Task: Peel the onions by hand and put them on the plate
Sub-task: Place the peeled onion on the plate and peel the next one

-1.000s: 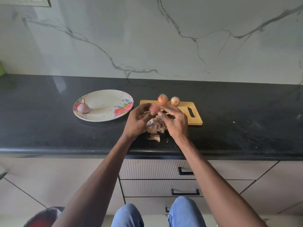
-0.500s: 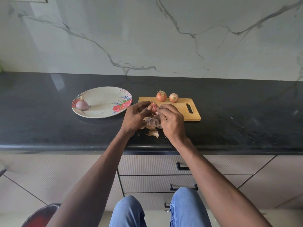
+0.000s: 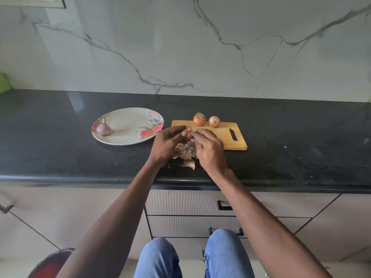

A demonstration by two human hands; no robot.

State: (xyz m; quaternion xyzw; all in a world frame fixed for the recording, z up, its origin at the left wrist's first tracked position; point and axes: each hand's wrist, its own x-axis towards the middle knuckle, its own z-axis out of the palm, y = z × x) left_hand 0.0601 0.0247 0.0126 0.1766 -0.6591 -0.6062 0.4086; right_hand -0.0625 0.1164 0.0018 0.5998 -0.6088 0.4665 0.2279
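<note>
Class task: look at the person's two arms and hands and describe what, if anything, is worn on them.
Both arms are bare as far up as the picture shows: no sleeve reaches the forearms. The left hand and the right hand wear no gloves, and no watch, bracelet or ring can be seen on wrists or fingers. Below them, the knees are in blue jeans.

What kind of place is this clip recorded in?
Most likely a home kitchen: a black stone countertop against a marble-look wall, handled drawers below, and a wooden cutting board with onions.
</note>
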